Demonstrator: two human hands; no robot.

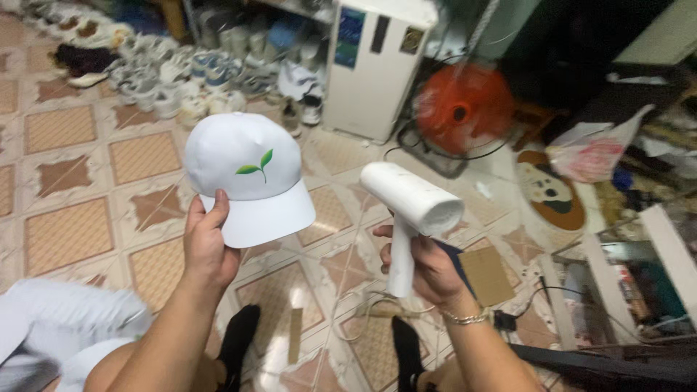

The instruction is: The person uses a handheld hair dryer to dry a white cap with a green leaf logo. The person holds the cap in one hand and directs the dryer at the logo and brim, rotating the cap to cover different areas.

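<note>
1. Tiled floor (72, 145), patterned in orange and cream, filling most of the view; bare tiles open to the left and straight below the hands, crowded along the far edge and the right side.
2. White cabinet (374, 65) standing upright at the far edge, just left of an orange fan (461, 109) on the floor.
3. Heap of shoes (181, 80) along the far-left edge, well apart from the hands.
4. Folded white cloth (65, 319) at the lower left corner, close beside the left forearm.
5. White cap (247, 178) with a small green leaf mark on its front, held up in the air over open tiles, brim pointing down and toward the camera.
6. White handheld steamer (410, 210), head tilted up to the left toward the cap but apart from it, with a clear gap between the two.
7. Left hand (207, 247) pinching the brim's left edge, thumb on top, other fingers hidden beneath.
8. Right hand (428, 268) wrapped tight round the steamer's handle, bracelet at the wrist.
9. Round mat (552, 192) right of the fan, a pink plastic bag (592, 156) just beyond it.
</note>
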